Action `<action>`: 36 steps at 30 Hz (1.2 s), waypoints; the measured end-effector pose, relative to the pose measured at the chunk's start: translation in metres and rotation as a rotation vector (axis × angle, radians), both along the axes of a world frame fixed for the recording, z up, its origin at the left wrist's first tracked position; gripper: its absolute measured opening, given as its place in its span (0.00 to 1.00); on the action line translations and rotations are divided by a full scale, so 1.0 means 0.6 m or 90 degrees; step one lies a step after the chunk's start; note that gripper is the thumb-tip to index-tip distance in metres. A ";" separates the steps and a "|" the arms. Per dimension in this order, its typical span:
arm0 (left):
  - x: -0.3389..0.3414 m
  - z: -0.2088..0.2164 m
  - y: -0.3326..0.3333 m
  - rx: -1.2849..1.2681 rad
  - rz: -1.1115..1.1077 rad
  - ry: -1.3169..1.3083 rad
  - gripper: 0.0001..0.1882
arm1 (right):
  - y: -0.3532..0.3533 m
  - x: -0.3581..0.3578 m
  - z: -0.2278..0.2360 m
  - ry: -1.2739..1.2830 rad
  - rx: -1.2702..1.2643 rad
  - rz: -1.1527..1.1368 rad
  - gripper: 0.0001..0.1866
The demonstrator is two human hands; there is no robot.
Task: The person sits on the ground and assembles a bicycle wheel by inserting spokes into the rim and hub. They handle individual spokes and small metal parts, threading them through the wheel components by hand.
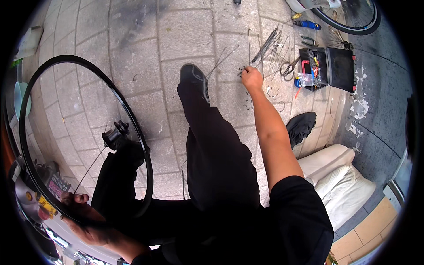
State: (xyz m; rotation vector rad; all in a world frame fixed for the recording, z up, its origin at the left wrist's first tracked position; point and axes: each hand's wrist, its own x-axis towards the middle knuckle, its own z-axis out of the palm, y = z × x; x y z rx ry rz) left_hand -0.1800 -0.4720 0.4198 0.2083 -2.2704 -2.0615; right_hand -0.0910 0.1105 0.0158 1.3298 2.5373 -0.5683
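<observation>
At the lower left, my left hand (86,221) grips a black bicycle rim (145,154), its fingers wrapped round the lower edge. A dark hub (115,136) sits inside the rim hoop, and one thin spoke (91,168) runs from it toward my left hand. My right hand (252,79) reaches down to the paving with its fingers drawn together among small dark pieces (242,70). What the fingertips hold, if anything, is too small to make out. Loose spokes (276,46) lie in a heap just beyond my right hand, and scissors (288,70) lie beside them.
An open black toolbox (340,70) with tools stands to the right. Past it lie pliers (309,41), a blue-handled tool (308,24) and another wheel (371,27). A black cloth (301,128) and pale cushions (342,185) are at the right. My shoe (193,75) rests mid-pavement.
</observation>
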 end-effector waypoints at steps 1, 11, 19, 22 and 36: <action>0.000 -0.001 -0.001 -0.006 0.009 0.000 0.31 | 0.001 -0.004 0.001 -0.003 0.006 0.028 0.16; -0.003 0.007 0.021 -0.030 -0.041 0.006 0.28 | 0.003 -0.043 0.005 -0.135 0.013 0.145 0.17; 0.024 -0.004 0.033 0.062 -0.019 0.019 0.31 | -0.001 -0.070 -0.002 -0.054 0.006 0.127 0.23; -0.002 -0.002 0.060 0.104 -0.059 0.013 0.32 | 0.013 -0.041 -0.016 0.084 -0.037 0.087 0.18; 0.029 -0.039 0.096 -0.057 -0.196 0.180 0.25 | -0.313 -0.201 0.666 0.499 -0.855 0.191 0.14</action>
